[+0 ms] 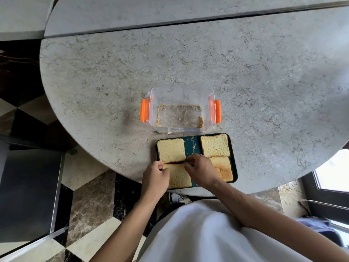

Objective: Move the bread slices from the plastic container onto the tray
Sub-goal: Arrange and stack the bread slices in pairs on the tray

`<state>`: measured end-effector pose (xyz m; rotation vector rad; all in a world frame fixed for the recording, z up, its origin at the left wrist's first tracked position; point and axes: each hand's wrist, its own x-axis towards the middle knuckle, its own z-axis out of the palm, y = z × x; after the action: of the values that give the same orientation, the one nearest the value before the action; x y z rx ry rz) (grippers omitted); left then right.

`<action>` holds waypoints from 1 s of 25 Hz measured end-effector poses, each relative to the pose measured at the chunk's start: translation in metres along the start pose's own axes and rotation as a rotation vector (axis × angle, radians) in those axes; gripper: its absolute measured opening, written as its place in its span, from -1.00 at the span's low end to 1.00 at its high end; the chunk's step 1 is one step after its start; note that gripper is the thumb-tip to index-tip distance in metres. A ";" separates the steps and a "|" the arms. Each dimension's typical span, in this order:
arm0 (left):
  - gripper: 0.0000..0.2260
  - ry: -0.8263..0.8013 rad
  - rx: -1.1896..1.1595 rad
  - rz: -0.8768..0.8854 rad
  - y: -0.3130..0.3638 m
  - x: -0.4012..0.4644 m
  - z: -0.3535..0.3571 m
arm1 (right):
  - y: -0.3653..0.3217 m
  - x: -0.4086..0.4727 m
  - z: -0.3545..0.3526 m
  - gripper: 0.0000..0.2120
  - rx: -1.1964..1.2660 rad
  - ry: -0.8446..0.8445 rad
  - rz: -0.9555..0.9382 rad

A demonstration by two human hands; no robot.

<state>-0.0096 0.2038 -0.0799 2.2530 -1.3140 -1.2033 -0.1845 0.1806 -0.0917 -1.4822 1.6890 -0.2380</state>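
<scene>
A dark teal tray lies at the near edge of the round table and carries several bread slices. Two slices lie at its far side, one on the left and one on the right. A browner slice sits at the near right. The near-left slice is pinched at its far edge by both hands: my left hand at its left corner, my right hand at its right corner. The clear plastic container with orange clips stands just beyond the tray and holds only crumbs.
The grey marble table is round, with its rim curving close to my body. A dark cabinet stands low on the left over a checkered floor. A window frame is at the right.
</scene>
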 end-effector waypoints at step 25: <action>-0.72 -0.183 0.083 0.383 -0.006 -0.026 0.020 | 0.019 -0.051 -0.009 -0.76 0.142 0.242 0.113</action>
<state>-0.0277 0.2314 -0.0816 1.8542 -1.7938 -1.2498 -0.2077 0.2272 -0.0742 -1.2891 1.8991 -0.4811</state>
